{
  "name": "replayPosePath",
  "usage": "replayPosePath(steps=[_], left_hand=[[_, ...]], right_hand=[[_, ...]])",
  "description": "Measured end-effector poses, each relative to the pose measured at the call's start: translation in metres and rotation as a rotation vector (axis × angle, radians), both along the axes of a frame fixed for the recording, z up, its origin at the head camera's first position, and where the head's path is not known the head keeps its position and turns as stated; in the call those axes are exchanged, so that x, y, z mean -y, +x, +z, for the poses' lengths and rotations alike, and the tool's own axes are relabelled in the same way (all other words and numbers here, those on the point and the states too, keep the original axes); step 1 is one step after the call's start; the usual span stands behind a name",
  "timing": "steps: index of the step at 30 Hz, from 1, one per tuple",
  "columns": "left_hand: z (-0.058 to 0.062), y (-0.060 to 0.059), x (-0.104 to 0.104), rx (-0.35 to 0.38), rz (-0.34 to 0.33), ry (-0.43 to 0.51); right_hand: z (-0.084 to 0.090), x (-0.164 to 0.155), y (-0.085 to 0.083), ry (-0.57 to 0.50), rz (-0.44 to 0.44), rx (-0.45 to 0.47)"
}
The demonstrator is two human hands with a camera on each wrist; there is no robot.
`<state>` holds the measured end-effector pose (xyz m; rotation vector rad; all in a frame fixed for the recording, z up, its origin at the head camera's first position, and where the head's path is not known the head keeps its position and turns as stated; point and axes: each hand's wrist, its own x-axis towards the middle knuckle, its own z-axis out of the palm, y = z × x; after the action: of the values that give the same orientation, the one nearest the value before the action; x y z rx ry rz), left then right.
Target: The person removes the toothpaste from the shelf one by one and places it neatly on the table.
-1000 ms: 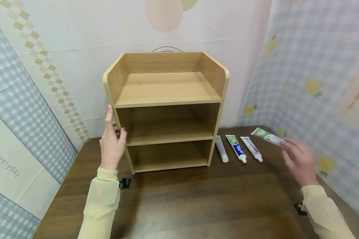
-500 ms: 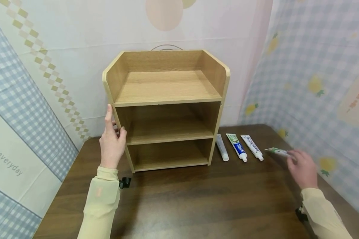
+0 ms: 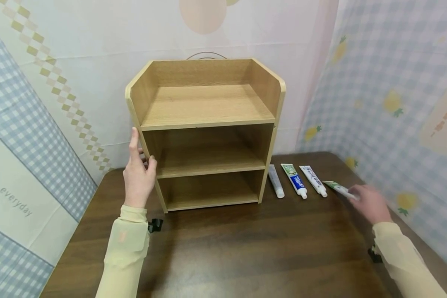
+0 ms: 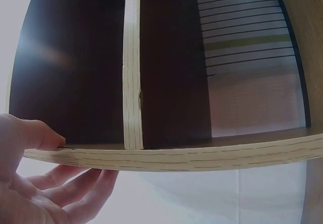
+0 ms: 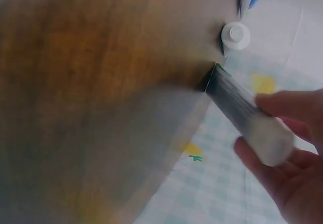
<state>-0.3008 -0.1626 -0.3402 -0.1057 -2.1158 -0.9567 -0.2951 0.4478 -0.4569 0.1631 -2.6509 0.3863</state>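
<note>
A small wooden shelf unit (image 3: 207, 123) with two lower compartments and an open top tray stands upright on the table. My left hand (image 3: 138, 182) grips its left side panel; in the left wrist view the thumb lies on the inner side and the other fingers on the outer side. At the right, my right hand (image 3: 371, 202) pinches a green-and-white toothpaste tube (image 3: 340, 190) near its capped end, the flat end pointing away, low over the table. Three toothpaste tubes lie beside the shelf: a greyish one (image 3: 276, 182), a green-and-blue one (image 3: 295, 182) and a white one (image 3: 313, 181).
The dark wooden table (image 3: 227, 252) extends in front of the shelf. A patterned cloth wall (image 3: 298, 33) rises close behind the shelf, and checked cloth (image 3: 380, 136) borders the right side. Small black devices sit at both wrists.
My right hand has lowered the toothpaste tube toward the table, first to the right, then back left beside the white tube. My left hand keeps its grip on the shelf panel.
</note>
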Motion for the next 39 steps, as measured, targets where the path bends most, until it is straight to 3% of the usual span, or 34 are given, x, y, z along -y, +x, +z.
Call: replayPosePath(steps=[5, 16, 24, 30, 39], left_hand=[[-0.002, -0.001, 0.0, 0.012, -0.006, 0.002], [-0.003, -0.001, -0.002, 0.02, -0.004, 0.004], [0.001, -0.001, 0.0, 0.004, 0.001, -0.004], [0.002, -0.001, -0.001, 0.011, 0.004, 0.006], [0.001, 0.0, -0.001, 0.013, 0.009, 0.0]], right_hand=[[-0.005, -0.008, -0.013, 0.036, 0.029, 0.134], [-0.006, -0.016, -0.031, 0.083, 0.081, 0.267], [-0.009, -0.017, -0.051, 0.066, 0.112, 0.291], [-0.005, -0.017, -0.065, 0.067, 0.089, 0.323], [-0.002, -0.016, -0.081, 0.138, 0.086, 0.348]])
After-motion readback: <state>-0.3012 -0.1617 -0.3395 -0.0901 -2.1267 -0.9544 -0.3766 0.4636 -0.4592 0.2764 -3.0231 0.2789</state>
